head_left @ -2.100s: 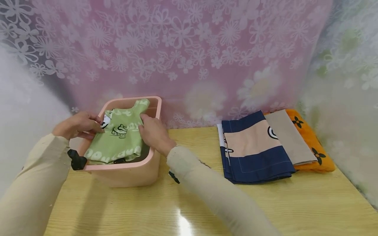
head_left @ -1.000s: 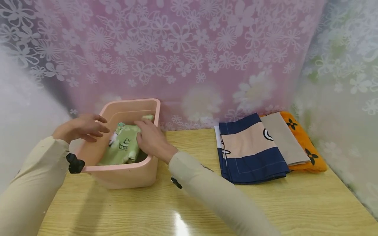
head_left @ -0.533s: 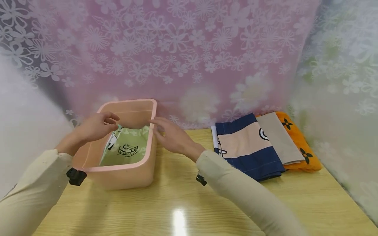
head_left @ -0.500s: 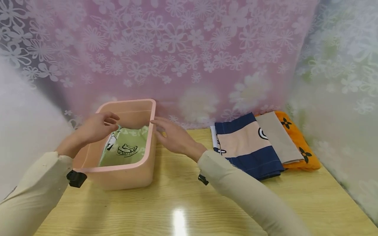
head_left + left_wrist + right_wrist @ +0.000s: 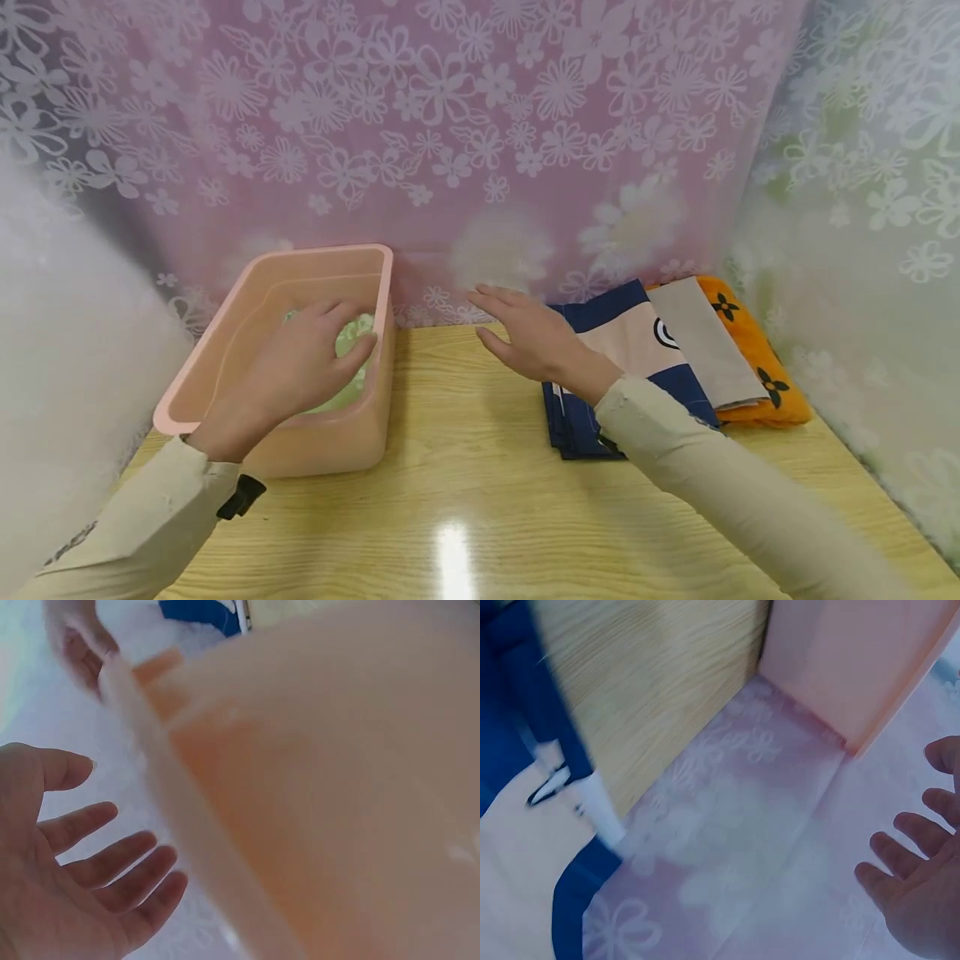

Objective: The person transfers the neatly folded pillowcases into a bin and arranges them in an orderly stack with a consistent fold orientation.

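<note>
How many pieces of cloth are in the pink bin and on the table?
4 visible: a green cloth inside the pink bin; on the table, a navy-and-peach cloth overlapping a grey cloth, which partly covers an orange cloth. More may be hidden.

Open lane on table (image 5: pixel 465 475) between bin (image 5: pixel 337 450) and navy-and-peach folded cloth (image 5: pixel 622 337); front of table open there too. Right grip (image 5: pixel 536 337) hangs at lane's back right, its sleeve crossing the cloth in head view. Bin mouth passable from above at back and left; left grip (image 5: pixel 307 358) blocks the middle. Bin walls stop sideways entry. Curtain (image 5: pixel 450 125) closes off the back.
</note>
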Motion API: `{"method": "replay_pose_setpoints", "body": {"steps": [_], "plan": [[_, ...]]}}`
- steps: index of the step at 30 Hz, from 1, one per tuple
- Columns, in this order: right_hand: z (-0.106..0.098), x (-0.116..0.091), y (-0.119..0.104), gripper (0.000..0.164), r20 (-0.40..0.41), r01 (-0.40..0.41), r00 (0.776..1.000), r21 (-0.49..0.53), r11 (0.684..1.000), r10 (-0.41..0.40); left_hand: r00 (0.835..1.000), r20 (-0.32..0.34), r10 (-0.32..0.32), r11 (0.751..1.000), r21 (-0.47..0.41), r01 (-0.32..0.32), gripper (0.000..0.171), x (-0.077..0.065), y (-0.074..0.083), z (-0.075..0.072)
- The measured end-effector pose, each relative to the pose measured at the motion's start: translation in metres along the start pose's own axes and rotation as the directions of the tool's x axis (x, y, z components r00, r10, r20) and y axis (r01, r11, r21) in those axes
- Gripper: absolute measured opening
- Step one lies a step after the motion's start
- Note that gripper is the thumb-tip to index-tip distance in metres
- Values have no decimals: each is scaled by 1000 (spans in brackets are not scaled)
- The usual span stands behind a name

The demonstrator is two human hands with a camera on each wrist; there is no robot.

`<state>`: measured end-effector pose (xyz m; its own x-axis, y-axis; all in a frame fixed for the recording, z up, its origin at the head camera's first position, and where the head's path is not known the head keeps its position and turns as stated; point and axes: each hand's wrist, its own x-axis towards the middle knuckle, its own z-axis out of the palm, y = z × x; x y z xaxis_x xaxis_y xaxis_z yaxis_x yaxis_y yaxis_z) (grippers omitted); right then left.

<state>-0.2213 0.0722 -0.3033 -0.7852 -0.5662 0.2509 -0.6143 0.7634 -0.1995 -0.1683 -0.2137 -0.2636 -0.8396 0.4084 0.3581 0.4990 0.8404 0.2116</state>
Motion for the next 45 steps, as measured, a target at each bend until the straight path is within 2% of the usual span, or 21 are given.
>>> {"method": "replay_pose_setpoints", "body": {"steps": [3, 5, 8, 13, 17, 26, 34, 45], "plan": [[-3, -10, 10, 57, -3, 2, 1000, -65, 998, -2, 995, -77, 57, 998, 19, -56, 36, 0, 11, 10], [-5, -17, 15, 58, 2, 9, 1000, -104, 995, -9, 986, -134, 102, 995, 33, -99, 35, 0, 18, 16], [-6, -27, 23, 60, 8, 13, 1000, -177, 984, -12, 976, -156, 151, 988, 67, -142, 38, 1, 30, 24], [-6, -42, 36, 62, 45, -2, 999, -239, 971, 13, 972, -116, 204, 969, 166, -183, 47, -1, 49, 38], [-4, -52, 44, 64, 81, -24, 996, -258, 966, 47, 977, -73, 201, 963, 196, -184, 50, -4, 60, 49], [2, -69, 59, 66, 96, -102, 986, -279, 955, 133, 974, -45, 221, 956, 207, -207, 47, -1, 70, 76], [4, -86, 76, 65, 99, -137, 980, -308, 942, 175, 975, 32, 220, 947, 232, -221, 49, 2, 80, 102], [-2, -110, 102, 64, 102, -177, 971, -315, 933, 218, 963, 131, 236, 949, 181, -257, 52, 12, 83, 140]]}}
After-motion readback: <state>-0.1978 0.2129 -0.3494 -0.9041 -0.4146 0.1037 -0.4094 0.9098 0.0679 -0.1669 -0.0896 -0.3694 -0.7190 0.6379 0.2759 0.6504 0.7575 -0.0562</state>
